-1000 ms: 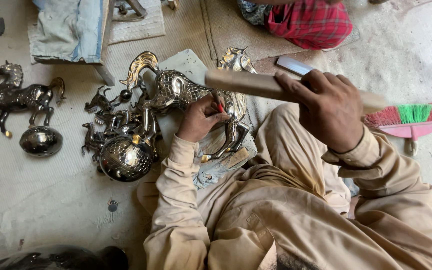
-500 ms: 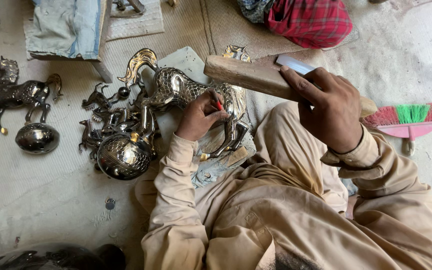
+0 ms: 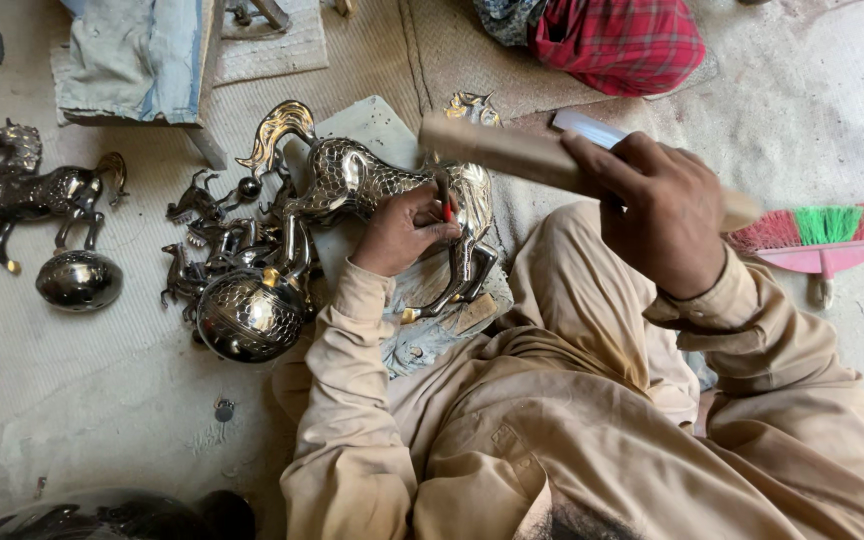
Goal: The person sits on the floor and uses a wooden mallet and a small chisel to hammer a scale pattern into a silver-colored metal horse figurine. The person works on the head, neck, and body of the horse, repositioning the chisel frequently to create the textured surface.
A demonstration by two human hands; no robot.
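Now the right hand point(image 3: 667, 215), clenched round a wooden mallet point(image 3: 512, 152), has brought it lower than half a second ago, its head just above the red-tipped punch point(image 3: 444, 203) pinched in the left hand point(image 3: 402, 232). Punch rests on the metal horse point(image 3: 372, 190) lying on the grey slab point(image 3: 367, 125). A blow looks close.

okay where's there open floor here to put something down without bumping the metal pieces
Bare floor lies lower left, between the small metal ball and the left sleeve. More lies upper right, between the red cloth and the broom. Around the big horse it is crowded.
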